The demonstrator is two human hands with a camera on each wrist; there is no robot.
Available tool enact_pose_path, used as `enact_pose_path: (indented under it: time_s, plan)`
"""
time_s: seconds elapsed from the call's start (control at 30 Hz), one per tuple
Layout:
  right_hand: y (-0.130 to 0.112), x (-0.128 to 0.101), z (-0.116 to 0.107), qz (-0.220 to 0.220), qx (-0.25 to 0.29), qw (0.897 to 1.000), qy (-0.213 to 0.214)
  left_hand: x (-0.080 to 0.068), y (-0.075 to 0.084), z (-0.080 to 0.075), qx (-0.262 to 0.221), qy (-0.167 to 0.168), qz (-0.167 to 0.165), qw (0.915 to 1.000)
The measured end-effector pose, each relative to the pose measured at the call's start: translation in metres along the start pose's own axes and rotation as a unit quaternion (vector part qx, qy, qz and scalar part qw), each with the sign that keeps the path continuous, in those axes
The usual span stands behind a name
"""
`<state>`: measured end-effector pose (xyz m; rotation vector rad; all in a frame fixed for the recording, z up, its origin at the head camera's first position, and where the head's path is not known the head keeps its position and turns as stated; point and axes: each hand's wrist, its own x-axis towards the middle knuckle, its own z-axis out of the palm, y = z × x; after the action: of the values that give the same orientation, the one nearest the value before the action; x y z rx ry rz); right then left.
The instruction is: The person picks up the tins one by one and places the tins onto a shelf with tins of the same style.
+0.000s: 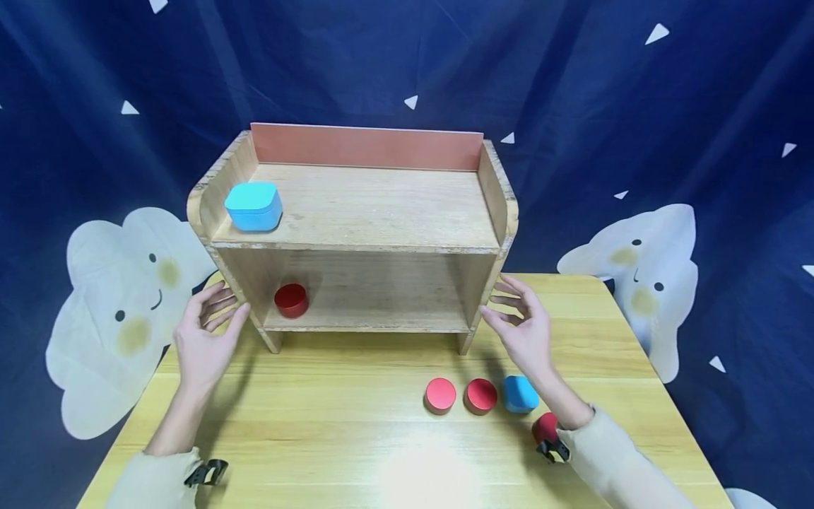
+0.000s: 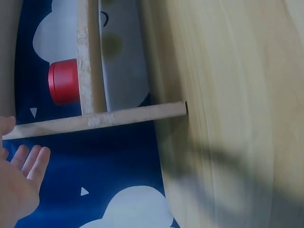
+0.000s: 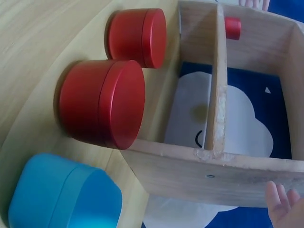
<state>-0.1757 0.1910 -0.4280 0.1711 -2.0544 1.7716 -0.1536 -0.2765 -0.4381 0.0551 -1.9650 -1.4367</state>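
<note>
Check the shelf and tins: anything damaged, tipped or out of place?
Only wear: the wooden shelf has chipped, pale edges along its top board. The blue box and red tin sit upright; the tins on the table stand in a row. Nothing spilled.

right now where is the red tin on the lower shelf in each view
Head: the red tin sits at the left end of the lower shelf, near the left hand.
Left wrist: it shows at the upper left, partly hidden behind a shelf board.
Right wrist: it is small at the top, beyond the middle board.
Shared landmark: the wooden shelf, seen in all three views.
</note>
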Motion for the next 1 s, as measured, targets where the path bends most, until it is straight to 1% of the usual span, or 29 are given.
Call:
enact_pose_path:
  time_s: [0.17, 0.27, 0.4, 0.8, 1.0]
  plan:
    - [0.000, 0.001, 0.007, 0.002, -0.008, 1.000, 0.001, 0.003, 0.001, 0.006, 0.002, 0.016, -0.023, 0.9996]
    - [0.000, 0.001, 0.010, 0.000, -0.005, 1.000, 0.005, 0.005, 0.001, 0.009, -0.003, 0.020, -0.028, 0.9994]
    - [0.000, 0.002, 0.013, -0.003, -0.004, 1.000, 0.008, 0.006, 0.000, 0.010, -0.002, 0.026, -0.028, 0.9993]
    - [0.002, 0.010, 0.015, -0.004, -0.029, 0.999, 0.028, 0.008, -0.001, 0.013, -0.013, 0.032, -0.020, 0.9992]
    - [0.002, 0.010, 0.017, -0.006, -0.026, 0.999, 0.033, 0.008, 0.000, 0.014, -0.021, 0.034, -0.019, 0.9990]
